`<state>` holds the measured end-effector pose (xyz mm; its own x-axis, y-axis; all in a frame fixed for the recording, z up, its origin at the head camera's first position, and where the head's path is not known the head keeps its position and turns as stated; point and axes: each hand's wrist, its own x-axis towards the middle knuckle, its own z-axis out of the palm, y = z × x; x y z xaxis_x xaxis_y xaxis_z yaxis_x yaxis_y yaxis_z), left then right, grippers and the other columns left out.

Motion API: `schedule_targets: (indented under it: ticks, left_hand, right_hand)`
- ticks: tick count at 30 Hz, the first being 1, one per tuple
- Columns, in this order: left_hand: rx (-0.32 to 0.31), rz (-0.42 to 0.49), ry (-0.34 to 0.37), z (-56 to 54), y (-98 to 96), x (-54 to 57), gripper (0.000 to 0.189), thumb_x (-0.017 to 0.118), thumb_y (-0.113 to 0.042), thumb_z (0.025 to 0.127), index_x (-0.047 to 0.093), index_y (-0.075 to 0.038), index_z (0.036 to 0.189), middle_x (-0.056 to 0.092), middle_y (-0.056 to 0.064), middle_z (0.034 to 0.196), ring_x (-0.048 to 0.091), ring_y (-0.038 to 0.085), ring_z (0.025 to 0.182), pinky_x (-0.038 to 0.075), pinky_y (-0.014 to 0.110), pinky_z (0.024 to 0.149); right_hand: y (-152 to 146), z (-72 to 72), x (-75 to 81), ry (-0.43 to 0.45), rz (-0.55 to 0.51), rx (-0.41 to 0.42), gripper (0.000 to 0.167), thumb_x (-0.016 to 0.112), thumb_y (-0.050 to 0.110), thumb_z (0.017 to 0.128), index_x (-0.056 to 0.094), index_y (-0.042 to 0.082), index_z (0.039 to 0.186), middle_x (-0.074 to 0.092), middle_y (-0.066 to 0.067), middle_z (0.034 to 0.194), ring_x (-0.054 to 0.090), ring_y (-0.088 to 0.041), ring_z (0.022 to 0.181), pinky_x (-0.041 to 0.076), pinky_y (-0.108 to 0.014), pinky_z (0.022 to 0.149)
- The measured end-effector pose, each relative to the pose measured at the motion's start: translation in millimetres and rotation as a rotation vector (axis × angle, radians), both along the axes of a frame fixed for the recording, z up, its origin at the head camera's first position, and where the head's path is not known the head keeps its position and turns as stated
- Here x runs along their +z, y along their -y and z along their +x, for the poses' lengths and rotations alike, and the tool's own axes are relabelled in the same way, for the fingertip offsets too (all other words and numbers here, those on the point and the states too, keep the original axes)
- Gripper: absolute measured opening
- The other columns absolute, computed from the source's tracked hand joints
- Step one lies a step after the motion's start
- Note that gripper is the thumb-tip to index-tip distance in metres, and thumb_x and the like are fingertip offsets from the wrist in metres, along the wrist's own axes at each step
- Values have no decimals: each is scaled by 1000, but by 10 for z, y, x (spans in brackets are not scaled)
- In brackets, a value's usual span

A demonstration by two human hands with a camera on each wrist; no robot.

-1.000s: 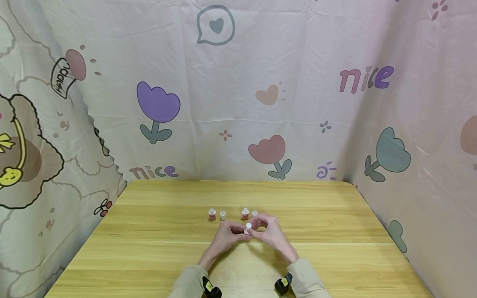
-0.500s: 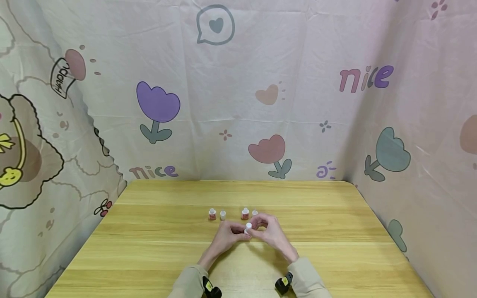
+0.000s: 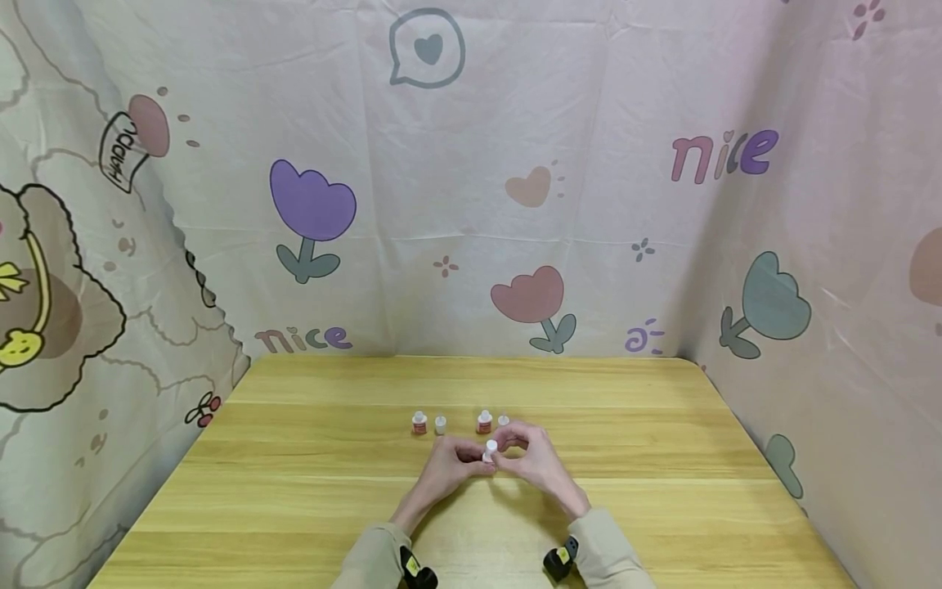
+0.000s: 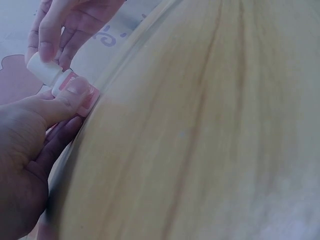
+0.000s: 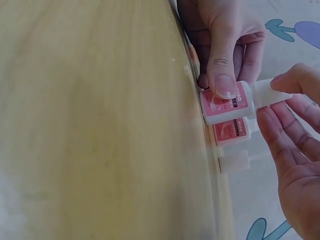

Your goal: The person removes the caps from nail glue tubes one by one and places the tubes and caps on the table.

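My left hand (image 3: 447,468) pinches the body of a small white bottle with a pink label (image 5: 232,111), its thumb across the label in the right wrist view. The fingers of my right hand (image 3: 539,460) hold the white cap (image 5: 264,95) at the bottle's top. In the head view the bottle is upright, low over the table's middle, and my hands cover most of it. The left wrist view also has the cap (image 4: 44,69) between right thumb and fingers. Whether the cap is fully seated I cannot tell.
Behind my hands stand two similar red-labelled bottles, one on the left (image 3: 419,424) and one nearer my right hand (image 3: 484,423). Beside each is a small white cap-like piece, the left one (image 3: 440,425) and the right one (image 3: 504,421). A patterned curtain (image 3: 441,204) borders the wooden table (image 3: 309,491).
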<state>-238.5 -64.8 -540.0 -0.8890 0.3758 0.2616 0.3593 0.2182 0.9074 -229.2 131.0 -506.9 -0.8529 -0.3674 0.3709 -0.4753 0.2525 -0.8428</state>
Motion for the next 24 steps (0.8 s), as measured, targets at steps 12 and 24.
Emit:
schedule_targets:
  ticks: [12, 24]
  left_hand:
    - [19, -4, 9, 7, -2, 4, 18, 85, -16, 80, 81, -9, 95, 79, 11, 88, 70, 1, 73, 54, 17, 66]
    - [18, -6, 6, 15, -5, 7, 17, 85, -16, 80, 81, -9, 95, 80, 10, 89, 70, 2, 74, 55, 18, 66]
  right_hand:
    - [3, 4, 18, 19, 20, -54, 15, 81, 7, 83, 71, 4, 93, 72, -13, 90, 64, -10, 81, 59, -33, 81]
    - [29, 38, 54, -8, 23, -31, 14, 74, -9, 82, 70, -5, 95, 70, -22, 95, 68, -25, 83, 60, -44, 84]
